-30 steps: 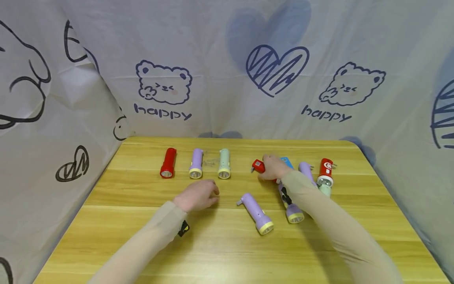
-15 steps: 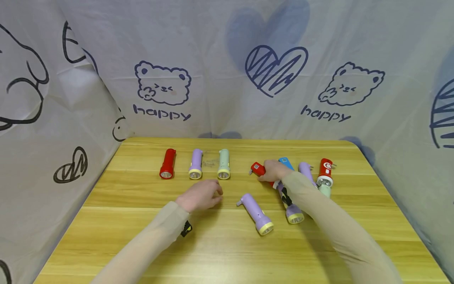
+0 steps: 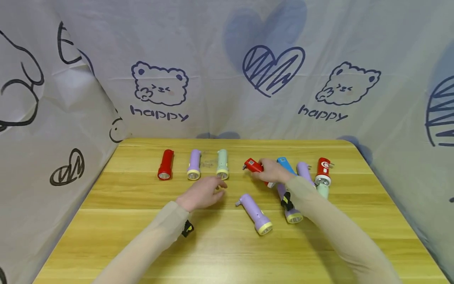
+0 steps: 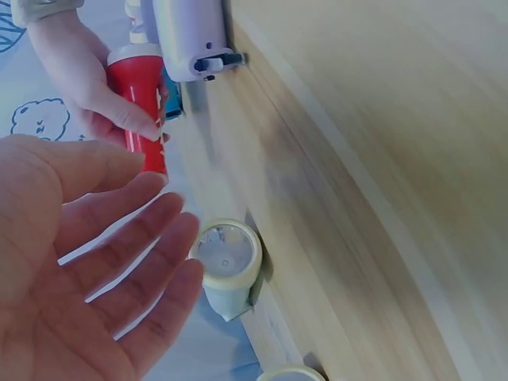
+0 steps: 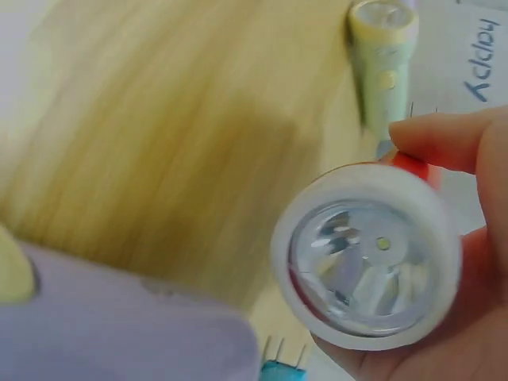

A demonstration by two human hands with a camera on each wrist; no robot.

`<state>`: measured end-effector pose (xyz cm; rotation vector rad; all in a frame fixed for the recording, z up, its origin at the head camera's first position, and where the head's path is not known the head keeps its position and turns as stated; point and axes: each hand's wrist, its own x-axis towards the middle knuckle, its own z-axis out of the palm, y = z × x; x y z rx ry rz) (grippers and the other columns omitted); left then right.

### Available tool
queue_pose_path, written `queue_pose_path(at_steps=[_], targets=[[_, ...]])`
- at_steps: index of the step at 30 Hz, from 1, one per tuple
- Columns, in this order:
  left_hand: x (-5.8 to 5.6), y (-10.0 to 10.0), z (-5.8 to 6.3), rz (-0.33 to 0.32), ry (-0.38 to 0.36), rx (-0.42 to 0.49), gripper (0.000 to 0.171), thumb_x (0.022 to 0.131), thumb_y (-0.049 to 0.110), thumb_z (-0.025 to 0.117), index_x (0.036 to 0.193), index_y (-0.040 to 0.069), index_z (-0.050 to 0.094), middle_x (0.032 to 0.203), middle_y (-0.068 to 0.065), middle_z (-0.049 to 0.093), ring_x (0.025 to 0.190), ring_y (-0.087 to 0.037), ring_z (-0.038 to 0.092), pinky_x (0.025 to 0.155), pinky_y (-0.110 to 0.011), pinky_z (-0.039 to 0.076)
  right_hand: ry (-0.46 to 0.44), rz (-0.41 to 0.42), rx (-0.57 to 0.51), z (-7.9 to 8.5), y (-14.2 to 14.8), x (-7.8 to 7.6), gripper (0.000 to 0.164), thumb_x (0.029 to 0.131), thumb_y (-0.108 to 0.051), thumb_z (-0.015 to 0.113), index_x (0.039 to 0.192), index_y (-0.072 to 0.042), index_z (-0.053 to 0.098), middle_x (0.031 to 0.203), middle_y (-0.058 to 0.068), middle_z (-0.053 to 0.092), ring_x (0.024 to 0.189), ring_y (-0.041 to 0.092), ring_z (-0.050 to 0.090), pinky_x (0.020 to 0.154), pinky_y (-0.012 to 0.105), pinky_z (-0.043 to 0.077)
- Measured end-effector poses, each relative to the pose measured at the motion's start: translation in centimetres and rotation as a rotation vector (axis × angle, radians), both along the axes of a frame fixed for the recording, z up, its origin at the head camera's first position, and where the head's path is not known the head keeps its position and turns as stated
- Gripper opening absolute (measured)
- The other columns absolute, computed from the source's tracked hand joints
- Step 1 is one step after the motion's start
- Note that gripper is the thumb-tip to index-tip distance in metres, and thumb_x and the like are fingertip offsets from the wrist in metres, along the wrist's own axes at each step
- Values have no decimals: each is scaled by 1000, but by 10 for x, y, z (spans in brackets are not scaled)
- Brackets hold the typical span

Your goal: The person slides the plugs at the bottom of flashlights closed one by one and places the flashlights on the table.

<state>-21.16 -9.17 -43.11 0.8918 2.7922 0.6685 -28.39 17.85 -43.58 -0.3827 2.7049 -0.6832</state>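
My right hand (image 3: pixel 274 171) grips a red flashlight (image 3: pixel 253 165) round its body, its plug end pointing left. In the right wrist view the flashlight's white-rimmed head (image 5: pixel 369 258) faces the camera, with fingers and thumb around the red body. My left hand (image 3: pixel 203 193) holds nothing; its fingers (image 4: pixel 151 278) are spread and slightly bent. It hovers over the table just in front of a mint flashlight (image 3: pixel 222 161). A lilac flashlight (image 3: pixel 194 161) and an all-red flashlight (image 3: pixel 165 165) lie left of the mint one, in a row.
A lilac flashlight (image 3: pixel 254 213) with its plug out lies between my arms. Under my right wrist is another lilac flashlight (image 3: pixel 294 216). A blue flashlight (image 3: pixel 285 164), a lilac one (image 3: pixel 304 170), a red-and-white one (image 3: pixel 324 167) and a mint one (image 3: pixel 322 190) crowd the right side.
The red flashlight has shifted left in my right hand, and more of its body shows. My left hand has moved slightly right and its fingers have opened out.
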Motion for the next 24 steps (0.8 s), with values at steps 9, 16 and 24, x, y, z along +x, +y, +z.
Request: queue_pose_path(at_steps=[9,16,24], targets=[[-1,3,7,72,8,188,23,100,19,62,114,5,73,111,-7,74,101,-21,69,90,-38,59,-25,-29,-156,13,-6,17,47,99,-38,58,127,0,57,96,15,66,59,13,57,53,24,50],[-3,6,13,161,-70,389,26,103,22,58,119,6,71,113,-9,75,102,-22,71,92,-38,60,-176,-80,-404,19,-5,35,50,103,-42,53,136,-5,51,106,24,65,70,16,64,58,26,54],[-7,10,20,175,-160,556,33,106,25,52,128,5,67,119,-13,73,104,-26,71,89,-37,60,-243,-39,-679,18,-5,55,45,106,-35,51,138,-3,44,80,17,60,64,23,67,64,41,62]])
